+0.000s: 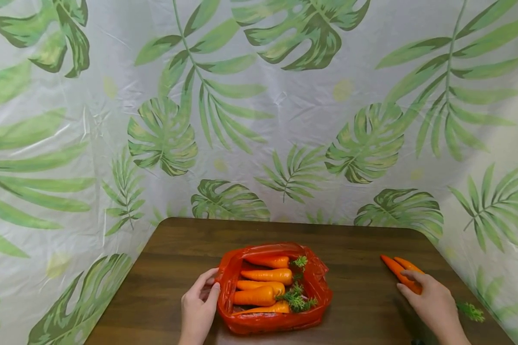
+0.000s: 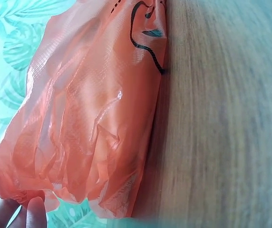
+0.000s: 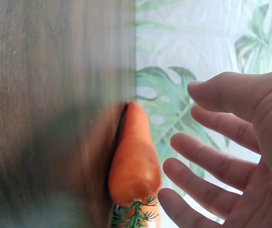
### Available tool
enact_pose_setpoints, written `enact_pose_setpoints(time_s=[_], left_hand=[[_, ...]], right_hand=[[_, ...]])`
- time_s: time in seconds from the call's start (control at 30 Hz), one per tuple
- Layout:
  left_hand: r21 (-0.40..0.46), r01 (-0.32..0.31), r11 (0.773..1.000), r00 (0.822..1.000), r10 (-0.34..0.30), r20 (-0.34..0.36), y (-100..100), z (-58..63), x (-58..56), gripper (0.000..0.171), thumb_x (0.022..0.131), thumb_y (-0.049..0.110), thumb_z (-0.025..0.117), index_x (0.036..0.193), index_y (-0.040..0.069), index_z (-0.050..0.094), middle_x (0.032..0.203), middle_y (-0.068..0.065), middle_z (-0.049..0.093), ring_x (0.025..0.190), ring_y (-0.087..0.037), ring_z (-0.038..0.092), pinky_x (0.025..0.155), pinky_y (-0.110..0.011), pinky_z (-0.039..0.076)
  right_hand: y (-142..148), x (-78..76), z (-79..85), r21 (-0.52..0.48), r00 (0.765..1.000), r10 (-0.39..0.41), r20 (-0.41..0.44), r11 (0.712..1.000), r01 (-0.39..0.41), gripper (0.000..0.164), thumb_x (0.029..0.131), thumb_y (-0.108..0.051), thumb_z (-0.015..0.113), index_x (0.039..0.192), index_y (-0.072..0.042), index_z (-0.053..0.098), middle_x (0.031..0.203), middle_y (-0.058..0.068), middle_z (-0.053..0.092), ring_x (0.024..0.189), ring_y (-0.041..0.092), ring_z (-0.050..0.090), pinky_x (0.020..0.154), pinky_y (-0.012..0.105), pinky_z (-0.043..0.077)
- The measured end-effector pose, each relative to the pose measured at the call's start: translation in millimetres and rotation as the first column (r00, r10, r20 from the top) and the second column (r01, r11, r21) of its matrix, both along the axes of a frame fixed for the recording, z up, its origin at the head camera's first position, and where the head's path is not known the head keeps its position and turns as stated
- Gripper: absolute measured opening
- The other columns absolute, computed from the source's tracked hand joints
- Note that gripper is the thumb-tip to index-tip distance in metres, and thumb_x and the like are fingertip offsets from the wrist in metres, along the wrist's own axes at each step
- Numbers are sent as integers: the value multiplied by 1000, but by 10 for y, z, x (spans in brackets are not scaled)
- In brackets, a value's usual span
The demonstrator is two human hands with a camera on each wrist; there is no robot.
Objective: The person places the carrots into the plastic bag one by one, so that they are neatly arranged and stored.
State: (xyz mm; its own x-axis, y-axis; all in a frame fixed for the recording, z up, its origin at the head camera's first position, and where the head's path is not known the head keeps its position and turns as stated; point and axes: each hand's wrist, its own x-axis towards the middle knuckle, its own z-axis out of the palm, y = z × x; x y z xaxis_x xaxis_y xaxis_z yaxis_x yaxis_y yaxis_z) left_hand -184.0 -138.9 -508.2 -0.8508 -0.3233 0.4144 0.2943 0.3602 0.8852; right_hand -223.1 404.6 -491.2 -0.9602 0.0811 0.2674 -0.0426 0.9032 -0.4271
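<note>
Two hands (image 1: 200,303) (image 1: 433,304): left pinch on red bag (image 1: 280,323), right unclenched beside carrot (image 3: 135,166)

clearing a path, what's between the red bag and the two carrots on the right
Just bare tabletop between the red bag and those carrots, in the head view.

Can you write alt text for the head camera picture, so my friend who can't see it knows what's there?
An open red plastic bag of orange carrots sits on a dark wooden table, its rim held by a person's left hand. The right hand is at two more carrots on the right. Behind hangs a pale, leaf-patterned sheet.
</note>
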Motion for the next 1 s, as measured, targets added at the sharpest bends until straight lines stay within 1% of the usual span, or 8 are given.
enact_pose_setpoints(time_s=[0.1,0.27,0.47,0.6,0.7,0.9,1.0], left_hand=[[7,7,1000,1000,-7,3,0,-6,6,30,90,5,74,116,22,74,91,-2,69,83,-11,68,69,-28,59],[13,14,1000,1000,-14,-7,0,-11,14,28,91,7,74,115,22,74,90,-3,69,82,-12,69,69,-29,59],[-1,13,1000,1000,-13,-23,3,-1,5,30,91,4,74,115,21,74,89,0,69,81,-11,69,69,-27,58],[5,17,1000,999,-17,-32,4,10,3,30,90,3,73,115,21,75,89,1,69,81,-11,69,69,-25,58],[10,23,1000,999,-23,-41,4,14,3,30,90,2,74,115,20,75,91,-1,69,81,-11,69,68,-24,58],[17,38,999,998,-37,-44,8,12,7,29,91,5,74,116,19,74,92,-3,70,81,-12,69,68,-23,57],[19,39,999,999,-39,-35,9,7,10,28,91,6,74,116,20,74,92,-4,70,82,-12,69,68,-23,57]], right_hand=[[35,-9,-28,13,1000,-8,25,1000,8,56,92,-45,72,128,-2,66,127,36,58,106,57,56,72,63,48],[62,-14,-41,15,998,-26,59,1000,25,60,92,-47,71,131,-3,64,129,38,55,106,58,55,72,63,48],[73,-31,-15,12,998,-42,48,999,41,59,91,-42,72,131,1,63,125,39,56,103,58,55,72,63,47],[97,-27,1,10,998,-49,40,999,48,55,92,-38,72,131,-1,63,121,39,57,100,58,56,71,62,48],[115,-21,2,7,998,-54,40,999,54,54,92,-38,72,131,-2,63,120,39,58,99,57,57,69,61,48],[167,-41,-18,7,995,-82,59,997,81,57,91,-38,72,132,-1,62,122,40,55,97,58,56,68,61,48],[191,-51,-37,6,992,-89,89,996,89,59,91,-40,72,134,-1,60,125,41,53,98,58,56,67,60,48]])
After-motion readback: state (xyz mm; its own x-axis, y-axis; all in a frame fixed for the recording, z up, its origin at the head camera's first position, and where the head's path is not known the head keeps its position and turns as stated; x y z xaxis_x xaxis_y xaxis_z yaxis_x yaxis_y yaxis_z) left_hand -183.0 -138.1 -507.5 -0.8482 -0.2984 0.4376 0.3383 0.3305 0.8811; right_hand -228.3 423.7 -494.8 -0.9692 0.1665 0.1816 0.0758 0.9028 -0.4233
